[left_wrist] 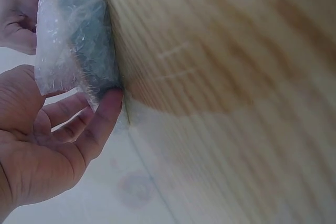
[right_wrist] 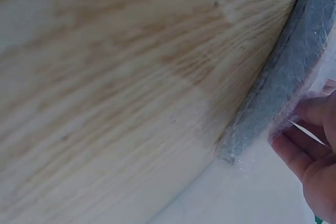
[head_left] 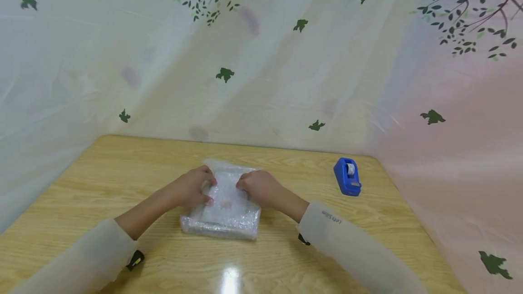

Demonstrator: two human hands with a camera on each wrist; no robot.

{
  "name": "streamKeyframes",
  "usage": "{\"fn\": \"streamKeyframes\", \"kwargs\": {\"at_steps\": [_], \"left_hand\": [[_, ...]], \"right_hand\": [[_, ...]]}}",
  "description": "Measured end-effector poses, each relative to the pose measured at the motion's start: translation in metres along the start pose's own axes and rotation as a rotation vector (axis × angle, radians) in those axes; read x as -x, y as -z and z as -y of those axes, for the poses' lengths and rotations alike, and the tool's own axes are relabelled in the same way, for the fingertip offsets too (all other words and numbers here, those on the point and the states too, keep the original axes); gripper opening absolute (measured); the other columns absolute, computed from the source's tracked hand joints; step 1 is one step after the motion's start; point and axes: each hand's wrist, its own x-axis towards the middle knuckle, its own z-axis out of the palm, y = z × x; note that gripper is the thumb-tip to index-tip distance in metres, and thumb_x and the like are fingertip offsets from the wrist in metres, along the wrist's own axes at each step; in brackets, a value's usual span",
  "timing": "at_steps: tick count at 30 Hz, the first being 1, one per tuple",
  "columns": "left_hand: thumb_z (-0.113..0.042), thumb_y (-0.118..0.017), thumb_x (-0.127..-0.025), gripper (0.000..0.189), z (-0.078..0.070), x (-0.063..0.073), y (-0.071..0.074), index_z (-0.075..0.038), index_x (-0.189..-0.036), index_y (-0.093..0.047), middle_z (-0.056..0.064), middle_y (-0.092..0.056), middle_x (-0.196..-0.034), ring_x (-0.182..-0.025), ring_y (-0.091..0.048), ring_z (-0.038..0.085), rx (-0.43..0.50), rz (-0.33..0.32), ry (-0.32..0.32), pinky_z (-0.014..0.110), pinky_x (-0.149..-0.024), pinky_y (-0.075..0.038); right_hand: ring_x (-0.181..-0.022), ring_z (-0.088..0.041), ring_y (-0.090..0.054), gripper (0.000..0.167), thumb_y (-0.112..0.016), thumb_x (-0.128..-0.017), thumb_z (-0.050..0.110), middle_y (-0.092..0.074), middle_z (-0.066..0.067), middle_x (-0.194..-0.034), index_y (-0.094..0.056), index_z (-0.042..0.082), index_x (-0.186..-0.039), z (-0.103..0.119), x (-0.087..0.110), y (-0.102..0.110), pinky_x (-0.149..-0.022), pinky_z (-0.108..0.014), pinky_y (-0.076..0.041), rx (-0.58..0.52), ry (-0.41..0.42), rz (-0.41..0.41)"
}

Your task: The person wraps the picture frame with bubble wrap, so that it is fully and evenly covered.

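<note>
A flat package in clear bubble wrap [head_left: 226,214] lies on the wooden table, its folded end toward me. At its left side is my left hand [head_left: 195,188], thumb and fingers spread apart along the wrap. In the left wrist view this hand [left_wrist: 58,140] grips the wrapped edge, one fingertip down at the tabletop. From the right, my right hand [head_left: 261,188] holds the wrap with its fingers curled in over the top. The right wrist view has the right hand [right_wrist: 315,140] pinching the upper edge of the wrap [right_wrist: 278,82]. The wrapped contents are hidden.
A blue tape dispenser [head_left: 348,177] with a roll of tape stands at the back right of the table [head_left: 135,167]. Behind the table and along its sides hangs a pale curtain [head_left: 269,80] printed with leaves and branches.
</note>
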Motion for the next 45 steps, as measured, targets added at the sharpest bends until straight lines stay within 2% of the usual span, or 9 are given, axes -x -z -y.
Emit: {"fn": "streamKeyframes", "kwargs": {"at_steps": [4, 10, 16, 21, 28, 37, 39, 42, 45], "left_hand": [[-0.016, -0.087, -0.082, 0.038, -0.002, 0.001, -0.001, -0.002, -0.112, -0.069, 0.013, -0.059, -0.123, -0.119, -0.058, 0.038, -0.006, -0.028, 0.008, 0.053, -0.103, -0.048], [-0.011, -0.089, -0.079, 0.053, -0.006, 0.002, 0.0, -0.003, -0.114, -0.05, 0.01, -0.058, -0.101, -0.089, -0.057, 0.026, 0.066, -0.058, 0.048, 0.046, -0.083, -0.05], [-0.013, -0.087, -0.081, 0.085, -0.011, 0.003, 0.002, 0.006, -0.149, -0.041, 0.015, -0.059, -0.123, -0.108, -0.061, 0.03, 0.003, -0.039, 0.043, 0.049, -0.096, -0.051], [-0.015, -0.085, -0.084, 0.071, -0.012, 0.003, 0.003, 0.007, -0.143, -0.053, 0.02, -0.056, -0.131, -0.119, -0.059, 0.037, -0.054, -0.005, 0.011, 0.05, -0.101, -0.05], [-0.011, -0.084, -0.084, 0.062, -0.009, -0.001, 0.002, 0.008, -0.137, -0.057, 0.016, -0.055, -0.127, -0.114, -0.061, 0.034, -0.08, 0.02, -0.074, 0.047, -0.1, -0.051], [-0.011, -0.084, -0.083, 0.058, -0.005, -0.003, -0.002, 0.01, -0.131, -0.06, 0.016, -0.056, -0.123, -0.112, -0.062, 0.035, -0.087, 0.018, -0.11, 0.049, -0.101, -0.051], [-0.011, -0.084, -0.083, 0.056, -0.005, -0.002, -0.002, 0.01, -0.13, -0.061, 0.015, -0.056, -0.123, -0.111, -0.062, 0.034, -0.099, 0.013, -0.112, 0.048, -0.101, -0.051], [-0.012, -0.084, -0.083, 0.056, -0.005, -0.002, -0.001, 0.009, -0.13, -0.061, 0.015, -0.056, -0.121, -0.107, -0.063, 0.031, -0.114, 0.011, -0.11, 0.048, -0.097, -0.053], [-0.013, -0.084, -0.083, 0.057, -0.006, -0.003, 0.0, 0.008, -0.13, -0.061, 0.014, -0.055, -0.121, -0.101, -0.064, 0.028, -0.126, 0.01, -0.1, 0.046, -0.094, -0.054]], "right_hand": [[-0.084, -0.013, -0.071, 0.024, -0.064, -0.084, -0.007, -0.076, 0.002, -0.094, -0.074, 0.014, -0.084, 0.0, -0.001, -0.001, -0.069, -0.028, -0.056, -0.018, 0.005, 0.026], [-0.089, -0.012, -0.071, 0.024, -0.064, -0.086, -0.009, -0.076, 0.001, -0.096, -0.076, 0.012, -0.09, -0.007, 0.002, -0.002, -0.077, -0.027, -0.057, -0.139, 0.035, 0.036], [-0.09, -0.015, -0.07, 0.018, -0.062, -0.094, -0.005, -0.073, -0.001, -0.096, -0.073, 0.009, -0.092, -0.016, 0.006, -0.005, -0.082, -0.029, -0.058, -0.247, 0.076, 0.004], [-0.089, -0.014, -0.069, 0.017, -0.065, -0.092, -0.006, -0.073, -0.001, -0.097, -0.073, 0.009, -0.094, -0.016, 0.008, -0.006, -0.081, -0.027, -0.057, -0.251, 0.091, 0.015], [-0.099, -0.017, -0.067, 0.015, -0.061, -0.096, -0.002, -0.07, -0.004, -0.107, -0.072, 0.009, -0.099, -0.011, 0.006, -0.005, -0.085, -0.027, -0.055, -0.151, 0.072, 0.114], [-0.111, -0.026, -0.067, 0.023, -0.059, -0.1, 0.004, -0.072, -0.014, -0.114, -0.073, -0.001, -0.117, -0.011, -0.002, 0.012, -0.099, -0.034, -0.052, -0.385, 0.008, 0.23], [-0.105, -0.024, -0.068, 0.02, -0.063, -0.099, 0.008, -0.073, -0.013, -0.108, -0.074, -0.001, -0.113, -0.005, -0.005, 0.015, -0.096, -0.035, -0.053, -0.394, -0.012, 0.252], [-0.081, -0.016, -0.059, 0.011, -0.071, -0.095, 0.013, -0.066, -0.005, -0.083, -0.073, 0.002, -0.092, 0.003, -0.008, 0.015, -0.079, -0.03, -0.051, -0.336, -0.032, 0.241], [-0.067, -0.011, -0.045, 0.022, -0.075, -0.093, 0.018, -0.052, 0.003, -0.069, -0.065, 0.007, -0.076, 0.012, -0.011, 0.008, -0.064, -0.027, -0.042, -0.26, -0.124, 0.196]]}}
